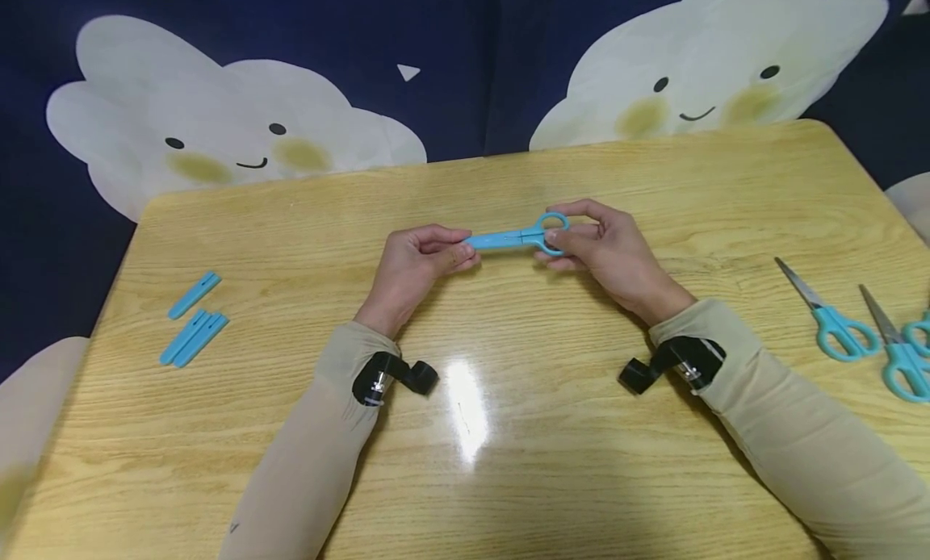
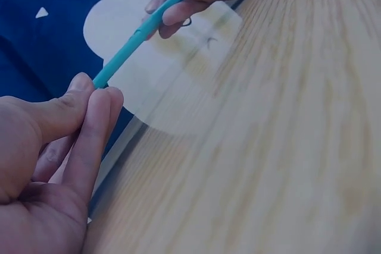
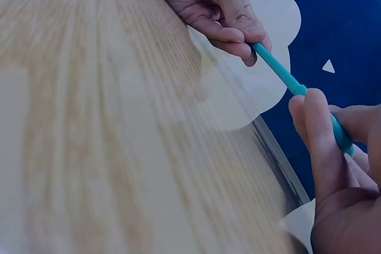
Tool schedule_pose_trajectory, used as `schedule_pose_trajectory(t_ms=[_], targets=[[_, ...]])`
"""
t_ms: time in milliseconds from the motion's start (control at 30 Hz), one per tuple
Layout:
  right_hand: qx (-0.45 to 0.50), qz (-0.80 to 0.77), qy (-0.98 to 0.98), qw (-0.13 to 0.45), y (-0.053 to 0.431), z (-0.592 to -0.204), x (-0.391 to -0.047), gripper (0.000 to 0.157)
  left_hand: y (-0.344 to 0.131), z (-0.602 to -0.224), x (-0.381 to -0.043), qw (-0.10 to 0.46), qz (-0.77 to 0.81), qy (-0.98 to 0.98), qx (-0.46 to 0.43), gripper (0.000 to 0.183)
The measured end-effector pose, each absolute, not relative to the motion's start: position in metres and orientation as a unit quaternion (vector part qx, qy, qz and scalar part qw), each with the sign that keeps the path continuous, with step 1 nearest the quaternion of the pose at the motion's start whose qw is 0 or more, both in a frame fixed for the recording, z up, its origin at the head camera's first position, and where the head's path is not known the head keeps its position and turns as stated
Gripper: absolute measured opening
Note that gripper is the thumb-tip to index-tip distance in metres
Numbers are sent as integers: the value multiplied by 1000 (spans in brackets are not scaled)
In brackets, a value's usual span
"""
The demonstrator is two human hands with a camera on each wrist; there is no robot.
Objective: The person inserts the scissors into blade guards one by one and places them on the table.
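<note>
Held level above the table between both hands is a pair of light-blue scissors [image 1: 534, 236], its blades inside a blue blade cover [image 1: 497, 240]. My left hand [image 1: 421, 263] pinches the cover's tip between thumb and fingers. At the other end, my right hand [image 1: 613, 253] grips the finger loops, thumb on top. Both wrist views show the scissors edge-on as a thin turquoise bar, the cover [image 2: 128, 49] running from one hand to the other. The blades themselves are hidden.
Three loose blue blade covers [image 1: 190, 294] lie on the left of the wooden table [image 1: 508, 463]. Uncovered scissors [image 1: 846, 334] lie on the right, others beside them, one cut off by the frame. A dark blue cloth with clouds [image 1: 465, 60] hangs behind the table.
</note>
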State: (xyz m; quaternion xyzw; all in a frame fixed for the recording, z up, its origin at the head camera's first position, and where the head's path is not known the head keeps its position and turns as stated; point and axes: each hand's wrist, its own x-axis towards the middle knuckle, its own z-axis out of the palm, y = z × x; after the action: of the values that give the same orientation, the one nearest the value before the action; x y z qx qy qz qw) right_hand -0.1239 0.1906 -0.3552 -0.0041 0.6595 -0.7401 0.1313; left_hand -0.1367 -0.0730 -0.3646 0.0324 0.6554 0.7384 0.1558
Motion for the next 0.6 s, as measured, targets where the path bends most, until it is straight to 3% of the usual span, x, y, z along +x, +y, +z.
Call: schedule_pose_trajectory(t_ms=[600], targets=[[-11, -732, 665, 147, 194, -358, -126, 55, -75, -365, -137, 153, 726, 669, 48, 27]])
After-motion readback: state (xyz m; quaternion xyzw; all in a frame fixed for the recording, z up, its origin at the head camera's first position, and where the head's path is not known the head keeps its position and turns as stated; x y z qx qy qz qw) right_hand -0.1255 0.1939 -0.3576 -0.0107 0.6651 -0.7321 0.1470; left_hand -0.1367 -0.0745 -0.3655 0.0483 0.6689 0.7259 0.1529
